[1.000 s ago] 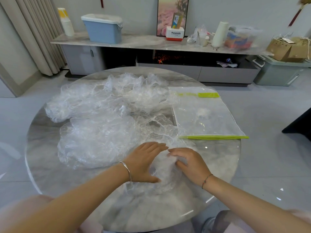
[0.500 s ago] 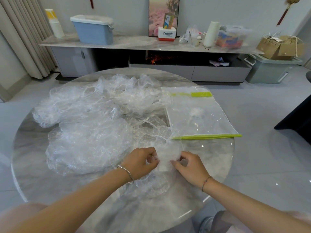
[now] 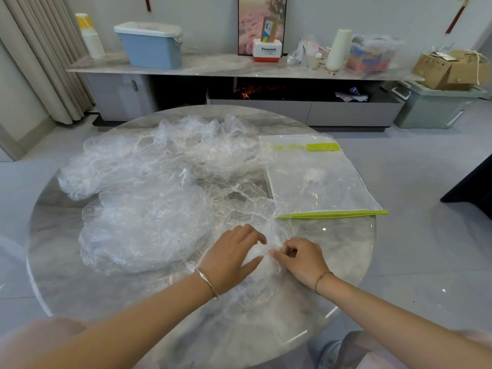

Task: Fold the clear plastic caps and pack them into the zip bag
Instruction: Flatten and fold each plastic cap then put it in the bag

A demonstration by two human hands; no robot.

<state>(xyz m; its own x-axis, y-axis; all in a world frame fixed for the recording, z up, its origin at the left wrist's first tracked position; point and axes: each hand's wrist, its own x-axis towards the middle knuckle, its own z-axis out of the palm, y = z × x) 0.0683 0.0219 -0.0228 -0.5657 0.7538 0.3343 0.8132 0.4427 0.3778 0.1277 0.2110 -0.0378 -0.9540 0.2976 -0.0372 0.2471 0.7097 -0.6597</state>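
We pinch one bunched clear plastic cap (image 3: 259,258) between our left hand (image 3: 233,262) and right hand (image 3: 302,259), close to the zip bag (image 3: 316,182). The loose caps (image 3: 149,203) lie heaped beside it.

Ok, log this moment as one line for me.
phase: folding | left hand: grips cap | right hand: pinches cap | zip bag: flat, beside pile of caps

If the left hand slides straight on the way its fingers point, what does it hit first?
Beyond the clear cap it grips, the left hand would probably reach the green near edge of the zip bag, at its left end; depth is unclear.
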